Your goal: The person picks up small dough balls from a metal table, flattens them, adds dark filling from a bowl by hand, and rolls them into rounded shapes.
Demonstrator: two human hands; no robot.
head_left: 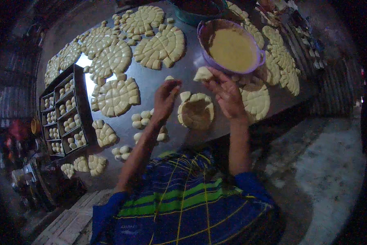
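My right hand [226, 94] is raised over the metal table [179, 69] and pinches a pale wedge of dough [203, 74] between its fingertips. My left hand [165, 100] hovers beside it with a small bit of dough [169, 78] at its fingertips. Below both hands lies a round scored dough disc [195, 111] with several wedges gone and its middle hollowed. A purple bowl [260, 55] of yellow filling stands just beyond my right hand.
Many round scored dough discs [112, 59] cover the table. Small shaped dough pieces [140, 119] lie near my left hand. A dark tray [82, 98] of loaf tins holding dough balls sits at the left. A teal basin [191, 17] stands at the far edge.
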